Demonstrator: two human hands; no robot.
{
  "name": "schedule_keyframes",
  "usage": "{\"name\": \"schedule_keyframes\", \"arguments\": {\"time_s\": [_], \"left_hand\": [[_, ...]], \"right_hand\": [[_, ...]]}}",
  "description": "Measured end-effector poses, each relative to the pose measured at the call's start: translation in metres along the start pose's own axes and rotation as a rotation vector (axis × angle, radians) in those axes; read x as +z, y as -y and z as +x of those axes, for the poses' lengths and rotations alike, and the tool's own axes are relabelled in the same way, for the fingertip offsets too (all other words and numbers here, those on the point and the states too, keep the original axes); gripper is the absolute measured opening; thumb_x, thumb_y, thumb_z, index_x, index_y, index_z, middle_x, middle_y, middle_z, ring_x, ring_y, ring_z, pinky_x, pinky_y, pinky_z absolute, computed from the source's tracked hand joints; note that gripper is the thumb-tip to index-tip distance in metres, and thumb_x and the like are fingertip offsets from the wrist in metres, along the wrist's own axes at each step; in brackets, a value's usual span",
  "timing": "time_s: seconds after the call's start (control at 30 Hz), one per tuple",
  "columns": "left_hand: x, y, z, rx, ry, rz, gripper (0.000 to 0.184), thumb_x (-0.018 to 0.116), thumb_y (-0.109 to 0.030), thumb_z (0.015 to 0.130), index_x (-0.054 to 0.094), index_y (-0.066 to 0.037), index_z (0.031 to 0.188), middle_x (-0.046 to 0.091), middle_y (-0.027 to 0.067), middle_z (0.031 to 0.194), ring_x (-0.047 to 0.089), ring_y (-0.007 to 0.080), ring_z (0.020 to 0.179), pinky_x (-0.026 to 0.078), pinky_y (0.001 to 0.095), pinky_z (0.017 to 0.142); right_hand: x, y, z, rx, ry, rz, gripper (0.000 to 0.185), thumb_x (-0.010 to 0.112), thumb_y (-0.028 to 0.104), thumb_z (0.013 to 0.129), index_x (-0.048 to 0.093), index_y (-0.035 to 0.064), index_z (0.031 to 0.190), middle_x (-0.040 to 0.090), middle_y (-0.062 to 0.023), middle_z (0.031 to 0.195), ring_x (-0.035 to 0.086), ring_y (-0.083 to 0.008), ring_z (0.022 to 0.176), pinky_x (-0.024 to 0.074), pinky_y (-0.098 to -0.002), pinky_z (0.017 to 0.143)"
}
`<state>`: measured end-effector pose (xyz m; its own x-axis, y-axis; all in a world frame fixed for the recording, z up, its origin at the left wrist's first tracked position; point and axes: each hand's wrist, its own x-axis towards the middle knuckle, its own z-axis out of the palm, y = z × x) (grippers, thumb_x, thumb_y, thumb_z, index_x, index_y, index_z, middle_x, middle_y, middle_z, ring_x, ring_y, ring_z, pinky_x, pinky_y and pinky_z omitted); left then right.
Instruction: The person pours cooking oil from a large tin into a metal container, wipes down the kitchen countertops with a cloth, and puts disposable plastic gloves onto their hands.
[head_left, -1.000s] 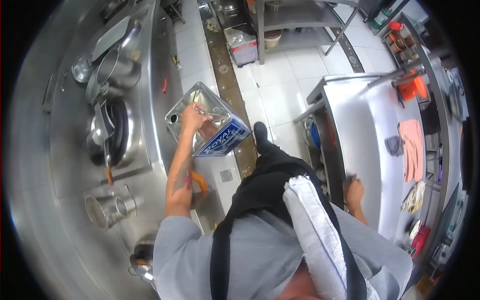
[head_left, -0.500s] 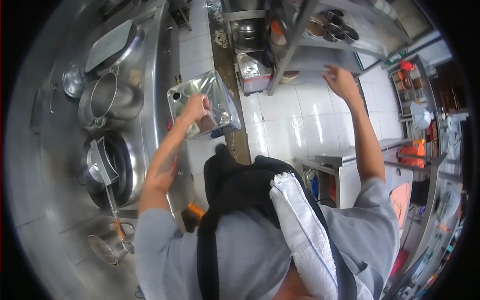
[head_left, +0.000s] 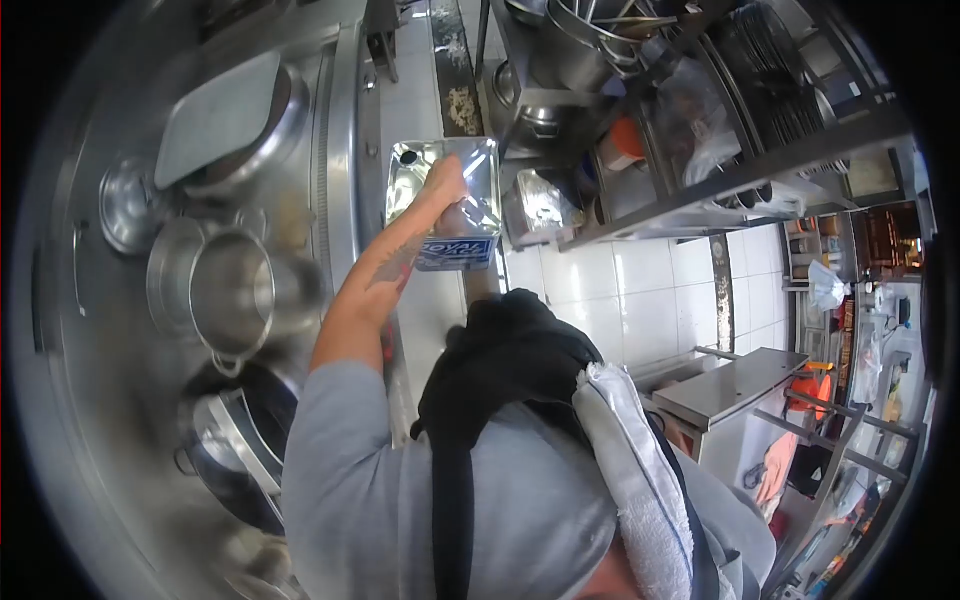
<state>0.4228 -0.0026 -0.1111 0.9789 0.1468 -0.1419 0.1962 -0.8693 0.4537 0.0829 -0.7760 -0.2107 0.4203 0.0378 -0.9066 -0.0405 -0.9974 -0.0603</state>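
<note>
My left hand [head_left: 446,184] is closed at the top of a large square metal tin [head_left: 478,208], its fingers wrapped round a grip that they hide. The tin has a shiny silver top with a round dark hole near one corner. Blue lettering on its side reads "ROYAL" in part. It hangs over the floor beside the steel counter, in front of my legs. My right hand is out of the picture.
On the left, the steel counter [head_left: 345,150] bears a deep two-handled pot [head_left: 232,290], a flat tray [head_left: 220,115] over a wide bowl, and a dark wok [head_left: 225,475]. Another silver tin [head_left: 540,205] stands by the metal shelving [head_left: 690,215] on the right. White tiles [head_left: 640,300] cover the floor.
The view has shifted forward along the aisle and turned. The tin has come round, so its blue lettering faces me. My right hand, raised with spread fingers before, has left the view.
</note>
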Motion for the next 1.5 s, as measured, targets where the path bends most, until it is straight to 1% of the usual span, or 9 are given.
{"name": "schedule_keyframes", "arguments": {"time_s": [0.27,0.5,0.53,0.6,0.67,0.77,1.2,1.27,1.5], "left_hand": [[-0.026,0.06,0.202,0.034,0.163,0.16,0.033,0.083,-0.009,0.064,0.072,0.008,0.09,0.071,0.028,0.096,0.071,0.0409,0.094,0.06,0.0394,0.082],[-0.043,0.084,0.355,-0.163,0.331,0.176,0.04,0.078,-0.016,0.077,0.071,-0.011,0.117,0.066,0.0165,0.128,0.06,0.0348,0.123,0.016,0.0794,0.109],[-0.032,0.097,0.389,-0.162,0.325,0.174,0.04,0.078,-0.016,0.077,0.071,-0.011,0.117,0.066,0.0165,0.128,0.06,0.0348,0.123,0.016,0.0794,0.109],[0.009,0.133,0.452,0.027,0.03,0.118,0.032,0.072,-0.015,0.081,0.068,0.001,0.109,0.07,0.027,0.105,0.069,0.0437,0.1,0.053,0.0587,0.089],[0.001,0.123,0.496,-0.041,0.058,0.128,0.026,0.063,-0.01,0.085,0.067,0.002,0.107,0.07,0.027,0.104,0.069,0.044,0.1,0.055,0.0535,0.088],[0.034,0.139,0.594,-0.129,0.168,0.061,0.026,0.064,-0.01,0.086,0.074,-0.005,0.109,0.064,0.0231,0.127,0.06,0.0401,0.122,0.025,0.0827,0.102],[0.076,0.166,0.854,0.313,0.459,0.12,0.031,0.05,-0.014,0.094,0.068,-0.012,0.119,0.064,0.0128,0.128,0.058,0.0351,0.123,0.039,0.075,0.1],[0.102,0.162,0.888,0.532,0.335,0.334,0.023,0.057,-0.016,0.087,0.068,-0.004,0.103,0.067,0.017,0.104,0.064,0.033,0.104,0.055,0.0461,0.085],[0.163,0.127,0.948,0.588,0.425,0.267,0.033,0.056,-0.018,0.092,0.063,-0.005,0.121,0.061,0.0172,0.125,0.055,0.0337,0.12,0.045,0.0448,0.101]], "right_hand": [[-0.106,0.154,0.026,0.302,-0.044,0.855,0.041,0.062,0.035,0.095,0.064,0.006,0.124,0.07,-0.0185,0.116,0.067,-0.03,0.106,0.053,-0.0522,0.085],[-0.328,0.258,0.08,0.154,-0.349,1.152,0.042,0.059,0.033,0.096,0.062,0.0064,0.128,0.07,-0.0151,0.116,0.067,-0.025,0.104,0.0535,-0.0485,0.082],[-0.382,0.304,0.068,0.26,-0.419,1.138,0.043,0.058,0.033,0.097,0.06,0.0068,0.131,0.069,-0.0132,0.115,0.068,-0.0233,0.102,0.0538,-0.0457,0.08],[-0.419,0.323,0.072,0.238,-0.424,1.166,0.047,0.056,0.036,0.098,0.057,0.0072,0.135,0.069,-0.0128,0.118,0.068,-0.0252,0.1,0.0541,-0.0435,0.076],[-0.432,0.338,0.074,0.295,-0.415,1.11,0.047,0.057,0.036,0.097,0.057,0.0069,0.135,0.069,-0.0135,0.118,0.069,-0.0251,0.098,0.0543,-0.0412,0.073],[-0.396,0.319,0.095,0.011,-0.515,0.588,0.034,0.057,0.027,0.097,0.067,0.005,0.121,0.07,-0.0151,0.109,0.07,-0.0243,0.089,0.0556,-0.0377,0.069],[-0.489,0.564,0.099,0.654,-0.2,1.45,0.034,0.057,0.025,0.096,0.068,0.0034,0.119,0.071,-0.0154,0.107,0.069,-0.0248,0.089,0.0557,-0.0373,0.07],[-0.503,0.589,0.101,0.689,-0.197,1.474,0.034,0.057,0.025,0.096,0.068,0.0032,0.119,0.071,-0.0155,0.107,0.069,-0.0249,0.088,0.0558,-0.0372,0.07],[-0.507,0.654,0.082,0.802,-0.169,1.553,0.033,0.057,0.024,0.096,0.068,0.0023,0.118,0.071,-0.0156,0.105,0.069,-0.0252,0.088,0.0558,-0.037,0.07]]}}
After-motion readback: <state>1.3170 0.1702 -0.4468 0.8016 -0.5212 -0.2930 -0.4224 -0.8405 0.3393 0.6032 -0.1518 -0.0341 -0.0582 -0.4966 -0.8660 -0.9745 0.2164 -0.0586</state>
